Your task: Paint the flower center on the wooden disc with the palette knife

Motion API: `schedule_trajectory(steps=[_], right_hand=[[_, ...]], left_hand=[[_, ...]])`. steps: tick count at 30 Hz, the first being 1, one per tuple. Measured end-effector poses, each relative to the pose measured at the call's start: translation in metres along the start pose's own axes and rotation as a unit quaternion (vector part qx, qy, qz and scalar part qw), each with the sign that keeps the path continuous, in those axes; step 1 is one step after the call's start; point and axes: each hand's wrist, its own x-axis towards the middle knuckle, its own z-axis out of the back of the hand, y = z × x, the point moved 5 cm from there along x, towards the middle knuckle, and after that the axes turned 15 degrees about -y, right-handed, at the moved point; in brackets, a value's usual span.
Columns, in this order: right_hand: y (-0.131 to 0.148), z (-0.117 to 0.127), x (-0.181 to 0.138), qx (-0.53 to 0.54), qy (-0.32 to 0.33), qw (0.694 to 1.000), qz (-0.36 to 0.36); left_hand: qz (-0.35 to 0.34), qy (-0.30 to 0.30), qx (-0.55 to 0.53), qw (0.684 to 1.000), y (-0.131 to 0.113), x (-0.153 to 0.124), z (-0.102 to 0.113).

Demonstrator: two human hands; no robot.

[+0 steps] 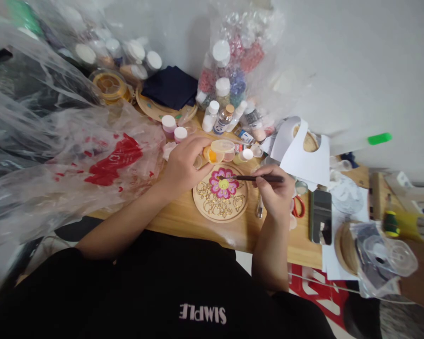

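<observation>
My left hand (189, 162) grips a small clear cup (212, 155) of orange-yellow paint by its side, its round lid tilted up. Between the fingers of my right hand (276, 188) is a dark-handled paintbrush (259, 178), its tip over the flower on a round wooden plaque (215, 214). That flower (224, 182) has pink petals and a yellow centre, while gold outlines of leaves and smaller blooms surround it. Whether the bristles touch the wood I cannot tell. Just behind the plaque stand several small paint pots, one with a white lid (247, 154).
Bottles (223, 120) and bags of coloured chips crowd the back by the wall. Plastic wrapping (127, 160) spreads over the left side. On the right lie red-handled scissors (298, 207), a phone (320, 216), white papers (305, 157) and a wrapped spool (378, 254).
</observation>
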Motion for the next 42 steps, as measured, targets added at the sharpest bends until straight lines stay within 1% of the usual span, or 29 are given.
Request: schedule_trajectory(steps=[2,5,11,14,16,19,21,30,37,42], right_hand=[[0.004,-0.001,-0.001,-0.008,-0.003,1.0,0.007],[0.014,-0.005,-0.001,-0.031,0.003,0.999,0.024],[0.034,-0.016,-0.001,-0.093,0.047,0.993,0.048],[0.042,-0.021,0.001,-0.111,0.073,0.989,0.057],[0.044,-0.024,0.002,-0.122,0.095,0.986,0.058],[0.042,-0.029,0.0,-0.125,0.131,0.982,0.049],[0.04,-0.03,-0.002,-0.121,0.14,0.982,0.041],[0.039,-0.03,-0.005,-0.128,0.117,0.984,0.031],[0.039,-0.03,-0.006,-0.14,0.111,0.983,0.031],[0.043,-0.033,-0.005,-0.153,0.112,0.981,0.052]], left_hand=[[0.016,0.008,-0.003,1.0,0.001,0.0,-0.001],[0.0,-0.001,-0.004,1.0,0.0,0.0,-0.001],[-0.011,-0.019,-0.009,1.0,0.0,0.002,-0.001],[0.014,-0.009,-0.016,1.0,0.001,0.001,-0.001],[0.031,-0.002,-0.014,0.999,0.002,0.001,-0.002],[0.017,-0.022,-0.021,0.999,0.0,0.002,0.0],[0.01,-0.035,-0.028,0.999,-0.002,0.003,0.001],[0.048,-0.014,-0.043,0.998,-0.001,0.002,-0.001],[0.043,-0.012,-0.021,0.999,-0.002,0.002,0.0],[0.036,-0.015,-0.039,0.998,0.0,0.001,-0.001]])
